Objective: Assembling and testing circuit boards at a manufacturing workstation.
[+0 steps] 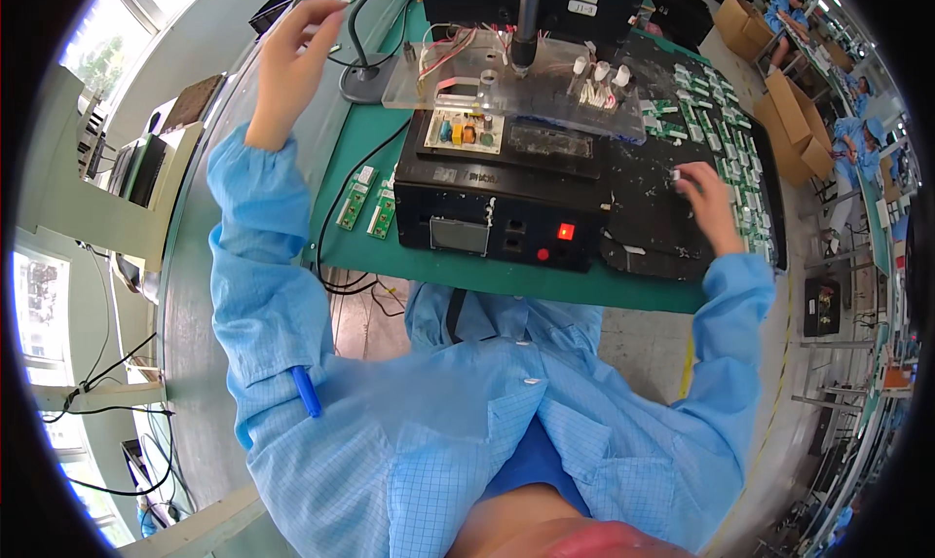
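My left hand (292,61) is raised at the upper left beside the grey lamp base (366,83). Its thumb and fingers are curved and apart, with nothing visible between them. On the right, my right hand (708,203) is over a black tray, its fingertips closed on a small white piece (676,175) whose kind I cannot make out. Between my hands stands a black test box (506,203) with a small screen and a lit red switch (565,232). A circuit board with components (464,132) lies on it, under a clear plastic plate (545,91) carrying wires and white knobs.
Two narrow green circuit boards (356,200) lie on the green mat (336,249) left of the box. Many similar boards (726,134) lie in rows on the black tray (638,203). Cables hang below the table edge. Cardboard boxes (794,120) and other workers are farther right.
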